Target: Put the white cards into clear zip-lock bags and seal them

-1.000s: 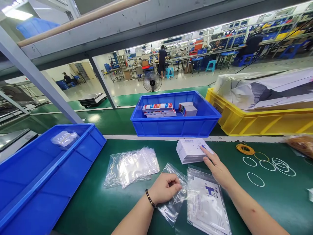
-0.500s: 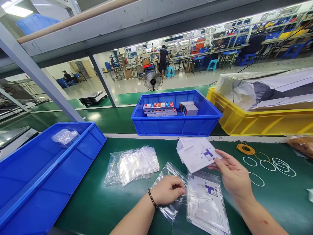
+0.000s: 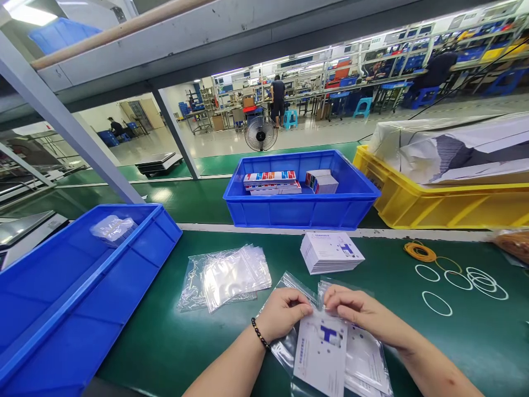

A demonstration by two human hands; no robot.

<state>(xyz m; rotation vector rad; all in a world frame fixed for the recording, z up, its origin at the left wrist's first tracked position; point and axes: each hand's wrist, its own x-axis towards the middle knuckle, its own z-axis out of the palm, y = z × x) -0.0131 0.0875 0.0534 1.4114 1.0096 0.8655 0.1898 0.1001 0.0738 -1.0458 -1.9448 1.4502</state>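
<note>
A white printed booklet (image 3: 319, 361) with a purple logo lies over a clear zip bag (image 3: 285, 348), close in front of me. My left hand (image 3: 286, 314) is closed, pinching the bag near its upper edge beside the booklet. At the booklet's top right, my right hand (image 3: 361, 314) has its fingers curled together on the upper edge. Whether the booklet's lower end is inside the bag I cannot tell. Partly under my right hand are bagged booklets (image 3: 367, 361). A neat stack of loose booklets (image 3: 332, 253) stands just beyond, and clear bags (image 3: 235, 275) lie to the left.
A blue bin (image 3: 301, 212) with small boxes stands at the back, beside a yellow bin (image 3: 458, 207). Another blue bin (image 3: 82, 298) fills the left side. Rubber bands (image 3: 419, 251) and white rings (image 3: 437, 303) lie on the right. A grey post (image 3: 176, 132) rises behind.
My right hand has brought a booklet from above the stack down and left to the bag by my left hand. The stack is now fully visible. My left hand stays at the bag.
</note>
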